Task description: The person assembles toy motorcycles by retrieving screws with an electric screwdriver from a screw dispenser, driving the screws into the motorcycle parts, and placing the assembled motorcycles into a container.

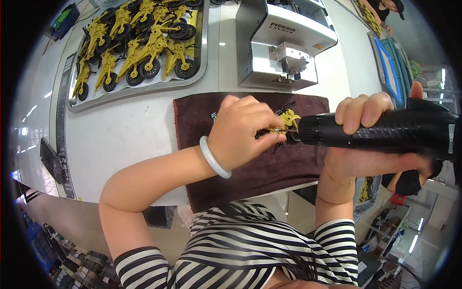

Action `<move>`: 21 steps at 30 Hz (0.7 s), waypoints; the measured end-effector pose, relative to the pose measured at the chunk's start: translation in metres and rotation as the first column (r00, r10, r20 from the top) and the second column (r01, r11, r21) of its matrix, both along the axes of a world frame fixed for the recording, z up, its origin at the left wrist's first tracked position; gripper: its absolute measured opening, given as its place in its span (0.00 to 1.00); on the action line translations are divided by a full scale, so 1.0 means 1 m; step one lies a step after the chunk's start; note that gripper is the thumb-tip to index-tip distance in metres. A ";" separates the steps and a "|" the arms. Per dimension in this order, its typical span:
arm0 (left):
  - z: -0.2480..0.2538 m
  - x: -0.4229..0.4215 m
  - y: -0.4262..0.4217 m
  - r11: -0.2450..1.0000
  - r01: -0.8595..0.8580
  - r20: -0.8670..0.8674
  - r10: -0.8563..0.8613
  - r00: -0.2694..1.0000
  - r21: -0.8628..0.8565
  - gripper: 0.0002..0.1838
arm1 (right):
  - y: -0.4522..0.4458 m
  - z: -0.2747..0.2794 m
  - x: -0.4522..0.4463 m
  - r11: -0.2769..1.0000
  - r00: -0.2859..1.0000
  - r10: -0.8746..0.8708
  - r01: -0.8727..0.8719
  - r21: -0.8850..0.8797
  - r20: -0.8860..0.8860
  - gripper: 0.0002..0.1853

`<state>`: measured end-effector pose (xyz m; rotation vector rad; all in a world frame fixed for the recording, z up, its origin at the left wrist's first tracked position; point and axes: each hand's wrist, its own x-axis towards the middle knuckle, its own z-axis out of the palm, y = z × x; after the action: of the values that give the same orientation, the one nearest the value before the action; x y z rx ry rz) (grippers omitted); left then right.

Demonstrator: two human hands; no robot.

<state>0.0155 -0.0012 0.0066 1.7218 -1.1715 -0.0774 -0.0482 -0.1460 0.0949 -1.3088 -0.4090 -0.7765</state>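
My left hand (248, 127), with a pale bangle at the wrist, is closed over a small yellow and black toy motorcycle (289, 117) above the dark brown cloth (245, 176). The fingers hide part of the toy. Wrapped round a black electric screwdriver (385, 131), my right hand (363, 113) holds it almost level, its nose pointing left. The tip of the screwdriver meets the yellow toy or stops just short; I cannot tell which. Some small bluish-white pieces (213, 116) show on the cloth beside my left hand.
A metal tray (144, 91) piled with several yellow toy motorcycles (144, 45) stands at the back left. Behind the cloth is a grey and white screw feeder (293, 36). Blue-edged trays (387, 62) lie at the right, and other people (385, 9) are nearby.
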 end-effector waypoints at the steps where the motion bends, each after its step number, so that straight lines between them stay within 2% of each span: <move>1: 0.003 -0.001 0.000 0.997 -0.065 0.058 0.062 0.996 0.050 0.21 | 0.001 -0.002 0.002 1.000 1.000 0.003 -0.003 -0.011 -0.015 0.49; 2: 0.000 -0.001 0.000 0.997 -0.063 0.058 0.060 0.996 0.051 0.21 | 0.002 -0.004 0.004 1.000 1.000 0.005 -0.006 -0.022 -0.030 0.50; 4: -0.007 -0.002 -0.002 0.955 -0.172 0.165 0.134 0.977 0.242 0.30 | 0.004 -0.015 0.010 0.999 0.999 0.032 -0.033 -0.024 -0.040 0.51; 5: -0.009 -0.001 -0.001 0.955 -0.173 0.163 0.136 0.977 0.242 0.30 | 0.006 -0.019 0.012 0.998 0.997 0.061 -0.062 -0.026 -0.050 0.52; 6: -0.011 0.000 -0.001 0.940 -0.125 0.152 0.080 0.985 0.317 0.30 | 0.010 -0.020 0.012 0.998 0.997 0.062 -0.064 -0.025 -0.052 0.52; 7: -0.012 0.001 0.000 0.918 -0.076 0.137 0.024 0.990 0.388 0.30 | 0.014 -0.020 0.011 0.995 0.980 -0.051 0.032 -0.099 -0.194 0.54; 8: -0.015 0.002 0.000 0.918 -0.076 0.135 0.024 0.990 0.389 0.30 | 0.017 -0.021 0.011 0.976 0.931 -0.172 0.116 -0.186 -0.323 0.55; 9: -0.018 0.002 0.000 0.930 -0.086 0.142 0.037 0.989 0.359 0.27 | 0.017 -0.022 0.012 0.976 0.930 -0.172 0.116 -0.185 -0.324 0.55; 11: -0.021 0.003 0.000 0.939 -0.098 0.147 0.052 0.988 0.328 0.25 | 0.016 -0.028 0.016 0.943 0.909 -0.221 0.106 -0.316 -0.353 0.56; 13: -0.021 0.003 0.000 0.941 -0.068 0.087 0.041 0.995 0.331 0.29 | 0.019 -0.035 0.020 0.952 0.908 -0.214 0.112 -0.284 -0.361 0.57; 15: -0.021 0.004 -0.001 0.936 -0.075 0.090 0.047 0.995 0.343 0.26 | 0.019 -0.042 0.026 0.991 0.968 -0.096 0.072 -0.110 -0.233 0.50; 16: -0.021 0.004 -0.001 0.932 -0.080 0.094 0.050 0.994 0.353 0.24 | 0.020 -0.042 0.026 0.992 0.967 -0.095 0.071 -0.107 -0.235 0.50; 18: -0.025 0.003 -0.001 0.933 -0.095 0.103 0.063 0.993 0.348 0.24 | 0.021 -0.042 0.024 0.971 0.909 -0.154 0.068 -0.228 -0.386 0.54; 21: -0.023 0.002 -0.002 0.931 -0.102 0.066 0.084 0.994 0.351 0.26 | 0.023 -0.046 0.025 0.981 0.899 -0.086 0.000 -0.195 -0.430 0.51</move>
<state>0.0178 -0.0032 -0.0162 2.1044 -1.1614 -0.1992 -0.0229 -0.1235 0.0486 -1.6300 -0.0925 -0.4631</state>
